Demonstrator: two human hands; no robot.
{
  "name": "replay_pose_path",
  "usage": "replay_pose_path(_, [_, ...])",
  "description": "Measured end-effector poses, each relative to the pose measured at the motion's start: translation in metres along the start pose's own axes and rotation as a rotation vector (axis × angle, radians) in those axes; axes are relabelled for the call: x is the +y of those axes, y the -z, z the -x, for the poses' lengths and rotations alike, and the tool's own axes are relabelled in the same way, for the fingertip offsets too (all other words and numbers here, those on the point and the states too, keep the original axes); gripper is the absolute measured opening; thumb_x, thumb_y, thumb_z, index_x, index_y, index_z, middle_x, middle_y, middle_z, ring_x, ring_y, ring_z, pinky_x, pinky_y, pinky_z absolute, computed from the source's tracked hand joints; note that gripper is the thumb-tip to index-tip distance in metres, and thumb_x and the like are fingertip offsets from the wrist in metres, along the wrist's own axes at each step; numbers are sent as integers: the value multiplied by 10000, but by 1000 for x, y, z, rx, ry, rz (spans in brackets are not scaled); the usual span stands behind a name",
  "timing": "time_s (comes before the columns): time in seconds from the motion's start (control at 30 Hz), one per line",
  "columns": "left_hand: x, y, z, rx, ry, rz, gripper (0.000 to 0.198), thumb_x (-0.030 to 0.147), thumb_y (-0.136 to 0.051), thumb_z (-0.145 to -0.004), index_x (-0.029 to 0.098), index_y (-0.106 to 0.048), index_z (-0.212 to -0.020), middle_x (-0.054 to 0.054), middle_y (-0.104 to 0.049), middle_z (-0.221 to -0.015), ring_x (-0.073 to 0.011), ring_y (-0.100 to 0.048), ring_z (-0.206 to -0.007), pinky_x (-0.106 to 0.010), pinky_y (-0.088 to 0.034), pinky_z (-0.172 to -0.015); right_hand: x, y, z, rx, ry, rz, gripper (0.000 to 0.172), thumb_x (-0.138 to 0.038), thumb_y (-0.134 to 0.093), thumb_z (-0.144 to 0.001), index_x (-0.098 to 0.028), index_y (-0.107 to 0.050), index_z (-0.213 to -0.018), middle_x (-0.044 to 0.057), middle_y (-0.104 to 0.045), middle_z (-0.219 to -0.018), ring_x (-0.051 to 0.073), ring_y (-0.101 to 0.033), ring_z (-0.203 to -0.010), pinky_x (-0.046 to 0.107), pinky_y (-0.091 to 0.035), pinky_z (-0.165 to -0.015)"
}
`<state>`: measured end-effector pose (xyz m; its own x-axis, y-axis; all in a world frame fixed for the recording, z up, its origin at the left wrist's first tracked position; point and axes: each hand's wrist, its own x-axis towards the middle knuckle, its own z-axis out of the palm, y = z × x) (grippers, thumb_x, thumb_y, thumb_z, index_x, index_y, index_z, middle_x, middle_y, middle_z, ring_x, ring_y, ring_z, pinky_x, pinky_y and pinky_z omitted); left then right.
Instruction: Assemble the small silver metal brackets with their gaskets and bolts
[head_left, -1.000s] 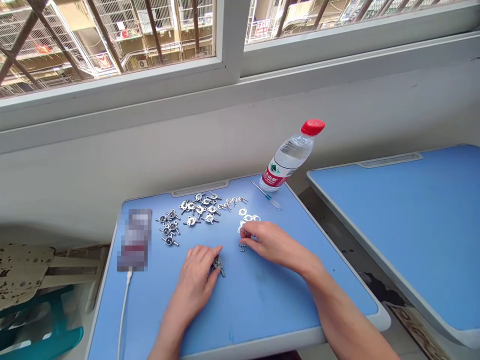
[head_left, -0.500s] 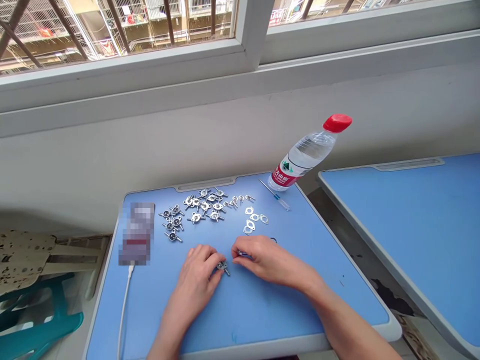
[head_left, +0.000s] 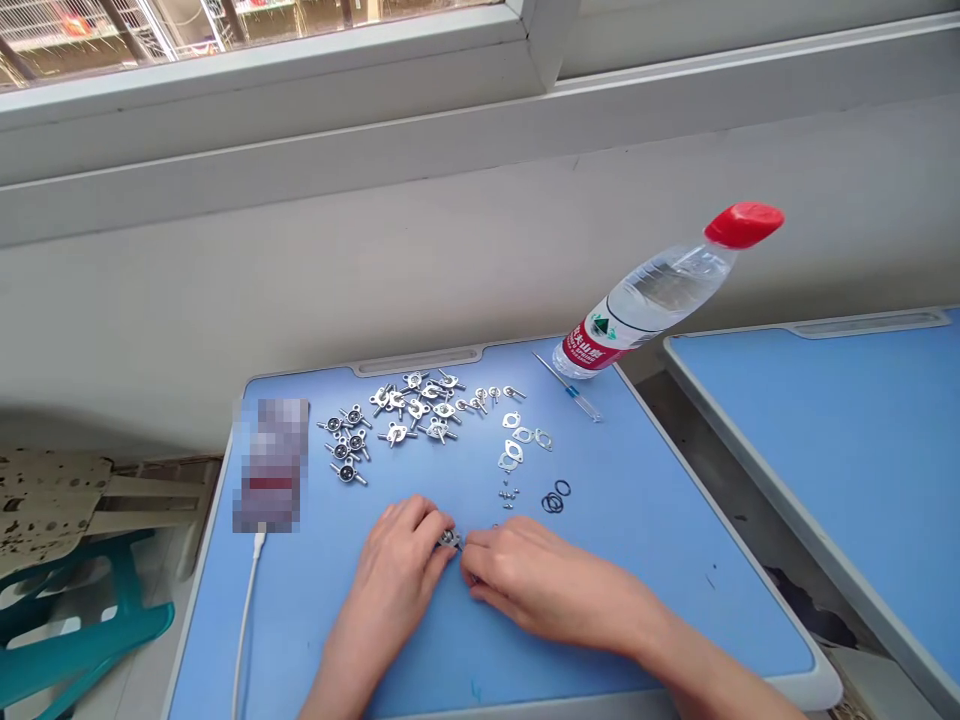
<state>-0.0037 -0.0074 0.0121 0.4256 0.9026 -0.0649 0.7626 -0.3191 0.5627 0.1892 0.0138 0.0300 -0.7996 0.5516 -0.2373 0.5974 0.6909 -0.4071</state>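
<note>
My left hand (head_left: 397,565) rests on the blue desk (head_left: 615,560) with its fingers pinched on a small metal fitting (head_left: 450,539). My right hand (head_left: 525,580) lies beside it, fingertips closed and touching the same fitting from the right. Whether the right fingers hold a small piece is hidden. Beyond the hands lie several tiny screws (head_left: 508,492), black rubber rings (head_left: 555,498), flat metal plates (head_left: 521,440) and a cluster of several metal fittings (head_left: 405,412).
A blurred phone (head_left: 270,465) with a white cable (head_left: 244,630) lies at the desk's left. A water bottle with a red cap (head_left: 660,290) stands at the back right, a small screwdriver (head_left: 568,387) beside it. A second blue desk (head_left: 840,430) stands to the right, a teal stool (head_left: 75,630) at left.
My right hand has drawn back from the plates and screws toward me and met my left hand at the fitting. The camera has tilted down and left, uncovering the rubber rings.
</note>
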Motion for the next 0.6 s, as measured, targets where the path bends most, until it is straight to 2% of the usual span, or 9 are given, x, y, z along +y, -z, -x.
replay_pose_path(0.1, [0,0,1,-15,14,11,186,84,-570,-891,234,-578,-1000,-25,-599,-993,-211,-595,-884,-344,-516,-770,-1,-6,0,59,-2,65,118,-127,-601,-886,-163,-622,-776,32,-686,-764,196,-631,-629,306,-380,-584])
replay_pose_path(0.23, [0,2,1,-20,16,54,228,80,-566,-892,237,-561,-1057,-30,-607,-1019,-210,-609,-914,-339,-527,-782,1,-8,1,114,-11,33,141,-118,-584,-890,-179,-598,-764,13,-670,-740,189,-624,-626,306,-393,-594])
replay_pose_path(0.33, [0,3,1,-19,31,80,250,67,-573,-886,229,-556,-1074,-26,-612,-1029,-203,-621,-913,-331,-535,-777,2,-7,1,100,-21,29,143,-110,-587,-885,-182,-587,-762,10,-665,-739,188,-620,-626,307,-403,-607])
replay_pose_path(0.6, [0,1,1,-23,19,38,170,69,-557,-898,218,-581,-976,-19,-626,-975,-195,-626,-852,-322,-531,-731,3,-4,1,41,-56,31,152,-118,-570,-900,-186,-563,-764,12,-642,-740,194,-612,-632,313,-408,-606])
